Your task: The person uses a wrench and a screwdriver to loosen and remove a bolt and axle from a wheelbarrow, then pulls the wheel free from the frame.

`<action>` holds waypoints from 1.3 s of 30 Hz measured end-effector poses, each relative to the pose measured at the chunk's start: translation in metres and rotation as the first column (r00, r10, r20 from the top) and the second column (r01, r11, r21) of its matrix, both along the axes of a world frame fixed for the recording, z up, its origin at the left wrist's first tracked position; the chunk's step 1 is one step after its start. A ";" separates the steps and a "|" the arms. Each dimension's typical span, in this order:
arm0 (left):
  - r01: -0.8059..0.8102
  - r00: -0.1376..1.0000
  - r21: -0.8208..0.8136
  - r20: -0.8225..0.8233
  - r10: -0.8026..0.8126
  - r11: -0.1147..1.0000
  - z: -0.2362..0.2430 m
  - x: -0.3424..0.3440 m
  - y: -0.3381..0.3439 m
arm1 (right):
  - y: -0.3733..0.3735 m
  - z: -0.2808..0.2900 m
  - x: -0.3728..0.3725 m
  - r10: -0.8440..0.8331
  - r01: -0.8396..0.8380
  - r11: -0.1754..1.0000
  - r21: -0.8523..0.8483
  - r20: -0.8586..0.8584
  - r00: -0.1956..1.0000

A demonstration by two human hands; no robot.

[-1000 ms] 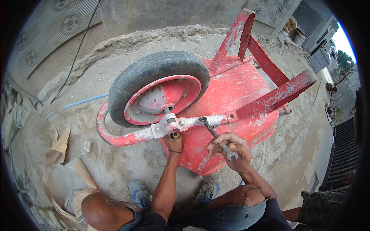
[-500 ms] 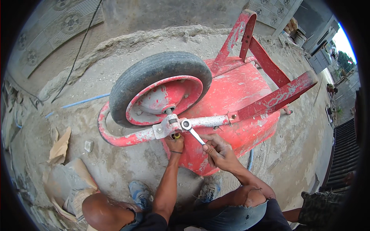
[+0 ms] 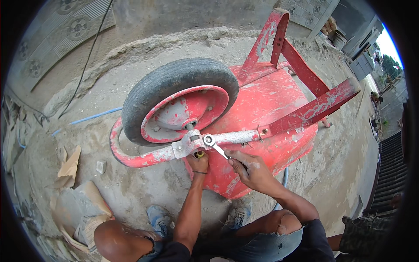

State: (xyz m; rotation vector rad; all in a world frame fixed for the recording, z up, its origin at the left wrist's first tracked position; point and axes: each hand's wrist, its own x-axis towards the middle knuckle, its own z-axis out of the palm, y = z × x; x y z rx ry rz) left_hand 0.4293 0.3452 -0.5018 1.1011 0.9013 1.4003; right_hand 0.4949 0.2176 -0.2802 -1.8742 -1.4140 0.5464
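Note:
A red wheelbarrow lies upside down, its red tray [image 3: 270, 105] facing up and its black-tyred wheel [image 3: 174, 78] raised at the left. The ring end of a silver ratchet wrench [image 3: 219, 150] sits over a bolt at the axle bracket [image 3: 190, 143]. My right hand [image 3: 255, 174] is closed on the wrench's handle, thumb and index finger pinching it. Just below the bracket, my left hand [image 3: 199, 164] is closed round a small yellow and black thing [image 3: 199, 154]. Most of that thing is hidden by the bracket and my fingers.
Red metal legs [image 3: 312, 109] rise from the tray at the right. A blue hose [image 3: 96, 114] runs behind the wheel. Torn brown paper [image 3: 70, 168] and a crumpled sack [image 3: 85, 205] lie at the left. Another person's sleeve [image 3: 362, 238] shows at the lower right.
My right hand has shifted slightly up along the wrench, its fingers drawn in closer round the handle. The wrench has turned slightly. My left hand stays under the bracket.

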 end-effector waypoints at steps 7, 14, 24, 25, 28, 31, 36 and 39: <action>0.034 0.999 -0.001 0.016 -0.034 0.999 -0.012 -0.003 0.006 | 0.027 0.002 0.058 0.174 -0.160 0.985 -0.069 0.458 0.872; 0.029 0.999 0.023 -0.016 -0.029 0.999 -0.032 -0.008 0.013 | 0.080 0.003 0.100 0.369 -0.524 0.845 0.109 0.592 0.717; 0.094 0.995 -0.055 -0.010 -0.095 0.994 -0.010 -0.012 0.005 | 0.013 0.017 0.044 0.321 -0.280 0.947 -0.158 0.411 0.853; 0.077 0.997 -0.043 -0.019 -0.078 0.996 -0.014 -0.019 0.011 | 0.007 0.015 0.025 0.329 -0.296 0.944 -0.143 0.408 0.851; 0.031 0.999 0.009 0.043 -0.031 0.999 0.020 -0.002 -0.005 | -0.006 0.018 -0.021 0.147 -0.135 0.988 -0.074 0.187 0.971; 0.032 0.978 -0.146 0.210 -0.001 0.989 0.028 -0.004 -0.004 | 0.005 0.024 -0.048 -0.043 -0.065 0.972 -0.224 -0.447 0.893; 0.063 0.997 -0.083 0.046 -0.060 0.995 0.033 -0.011 -0.003 | 0.001 -0.002 -0.012 0.088 -0.083 0.996 -0.032 0.225 0.970; 0.091 0.996 -0.141 0.009 -0.091 0.986 0.027 -0.016 0.000 | 0.019 0.019 0.028 0.182 -0.119 0.973 -0.196 0.346 0.920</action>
